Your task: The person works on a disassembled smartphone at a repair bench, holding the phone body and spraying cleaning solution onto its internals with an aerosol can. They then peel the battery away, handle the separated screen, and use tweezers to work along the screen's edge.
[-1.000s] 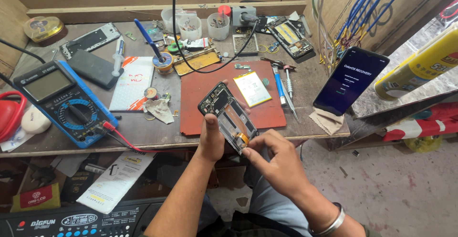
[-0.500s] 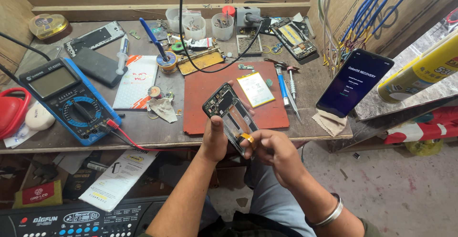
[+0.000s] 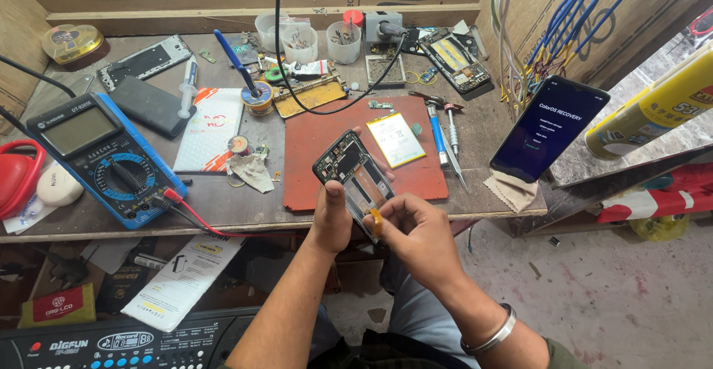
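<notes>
head view: left hand (image 3: 332, 217) gripped the opened phone (image 3: 355, 173) by its lower edge, thumb up its side, above the red mat's (image 3: 327, 127) near edge. right hand (image 3: 416, 228) pinched a small orange piece (image 3: 376, 221) at the phone's lower end, fingers curled close. judged best done with the frame held steady and the piece eased gently, not yanked. phone's long axis ran from upper left to lower right, insides facing up.

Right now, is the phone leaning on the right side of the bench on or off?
On. The leaning phone has a dark screen showing lines of small white text, so it is lit. It stands propped at the workbench edge, untouched by either hand.
</notes>
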Available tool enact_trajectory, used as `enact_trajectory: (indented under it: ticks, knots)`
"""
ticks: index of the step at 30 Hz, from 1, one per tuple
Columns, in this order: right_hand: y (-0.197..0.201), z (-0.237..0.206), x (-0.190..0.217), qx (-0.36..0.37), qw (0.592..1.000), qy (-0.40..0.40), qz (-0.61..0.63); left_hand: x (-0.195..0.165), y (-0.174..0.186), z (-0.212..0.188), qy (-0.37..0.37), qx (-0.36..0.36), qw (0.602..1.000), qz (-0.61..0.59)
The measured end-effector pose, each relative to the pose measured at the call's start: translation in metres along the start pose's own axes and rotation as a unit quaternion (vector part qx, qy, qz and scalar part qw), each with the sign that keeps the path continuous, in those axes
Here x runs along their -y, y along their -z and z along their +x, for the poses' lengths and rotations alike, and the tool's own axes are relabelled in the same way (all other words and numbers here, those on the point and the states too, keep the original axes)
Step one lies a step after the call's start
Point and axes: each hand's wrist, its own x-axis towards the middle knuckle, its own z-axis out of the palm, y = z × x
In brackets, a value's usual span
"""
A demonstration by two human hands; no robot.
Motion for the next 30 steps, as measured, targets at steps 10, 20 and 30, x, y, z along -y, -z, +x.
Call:
enact_trajectory:
  ticks: [10,20,30]
  knots:
    - [-0.005,0.003,0.020,-0.040,0.991,0.046,-0.121,0.000,-0.001,0.001,-0.007,-0.001,1.000,0.013]
    - [-0.007,-0.003,0.032,-0.065,0.971,0.113,-0.200,-0.001,-0.001,0.001,-0.010,0.004,1.000,0.008]
    - [-0.006,-0.002,0.034,-0.071,0.965,0.106,-0.227,-0.001,0.000,0.000,-0.007,0.001,1.000,0.013]
